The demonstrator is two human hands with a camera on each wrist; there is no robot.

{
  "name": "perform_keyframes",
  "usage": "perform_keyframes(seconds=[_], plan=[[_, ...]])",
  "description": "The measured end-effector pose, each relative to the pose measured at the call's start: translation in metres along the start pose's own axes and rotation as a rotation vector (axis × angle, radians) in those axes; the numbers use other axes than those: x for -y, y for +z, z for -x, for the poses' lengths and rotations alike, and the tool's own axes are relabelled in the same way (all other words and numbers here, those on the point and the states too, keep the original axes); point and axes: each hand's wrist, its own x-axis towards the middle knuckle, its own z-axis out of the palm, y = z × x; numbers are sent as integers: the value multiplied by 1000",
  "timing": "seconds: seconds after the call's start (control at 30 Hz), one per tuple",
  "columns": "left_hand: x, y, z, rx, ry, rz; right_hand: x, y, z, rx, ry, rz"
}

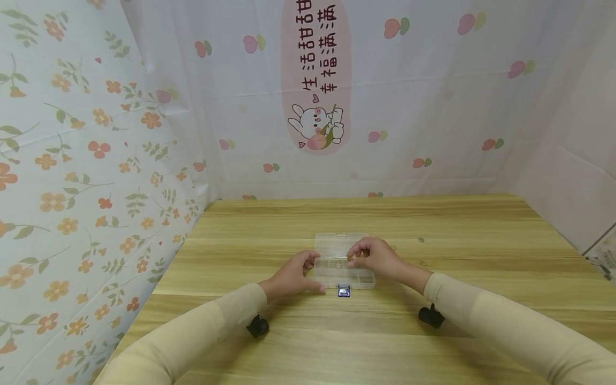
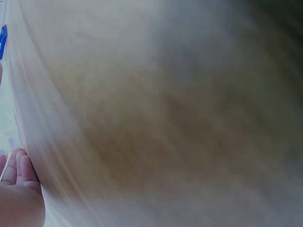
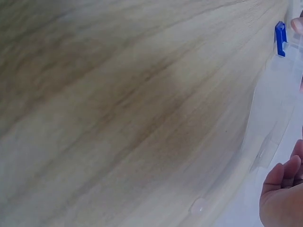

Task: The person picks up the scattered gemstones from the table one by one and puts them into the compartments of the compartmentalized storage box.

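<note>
Plastic box (image 1: 332, 279), clear and divided, lies on the table (image 1: 289, 224) in front of me, its lid (image 1: 332, 245) folded back on the far side and its blue latch (image 1: 344, 291) hanging off the front edge. My left hand (image 1: 293, 274) brackets the left end, thumb at the front corner, fingers curled at the back; I judge that a light hold. My right hand (image 1: 377, 259) is over the right-hand rear compartments, fingers bent in close to the thumb. Whether anything is pinched there I cannot tell.

Small round pieces (image 1: 423, 263) lie on the table to the right. They look thin and smooth, so one could slip from a hurried pinch or drop over a divider into the wrong compartment. My right wrist could knock them further off, since they lie so near it. If my left thumb pushes in too hard, so light a box would probably skid or tip. Bumping the raised rim could do the same, and snagging the lid would strain the hinge.
</note>
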Motion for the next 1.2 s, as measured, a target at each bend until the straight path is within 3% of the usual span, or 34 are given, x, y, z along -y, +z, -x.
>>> perform_keyframes(seconds=[1.2], plan=[[3,0,-1,5,-14,28,0,3,-5,40,-17,83]])
